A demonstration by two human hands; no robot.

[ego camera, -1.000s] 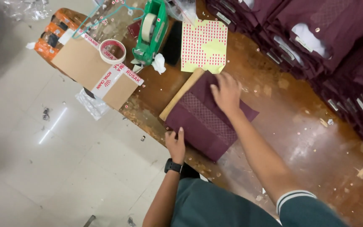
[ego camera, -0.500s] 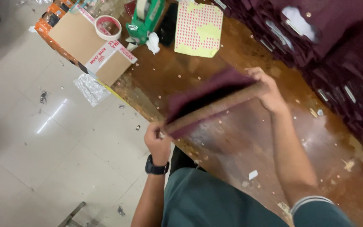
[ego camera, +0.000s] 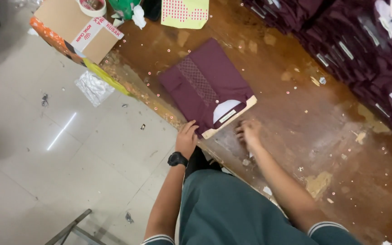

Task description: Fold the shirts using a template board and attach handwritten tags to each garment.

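A folded maroon shirt with a patterned front panel (ego camera: 205, 86) is seen lying flat, face up, on the worn brown wooden table (ego camera: 296, 118), backed by a pale cardboard sheet whose edge shows along the collar end. The fold looks finished and squared; no clear bag or wrapping is seen around it, so any packing appears not yet done.

The left hand (ego camera: 186, 138) is set at the table edge, fingers extended and resting on the near corner of the shirt and its board. The right hand (ego camera: 249, 132) is held just beside the collar end, apart from the cloth as far as can be told; it is blurred, with fingers loosely curled and nothing visibly pinched. The shirt thus lies directly ahead of both hands, touching the left, a little beyond and to the left of the right.

Farther ahead of the left hand, a taped brown cardboard box (ego camera: 80, 29) is perched at the table corner. Beyond the shirt, a yellow sheet with red dots (ego camera: 185, 11) is laid. Well off to the right of the right hand, stacks of folded maroon garments (ego camera: 350, 45) are piled.
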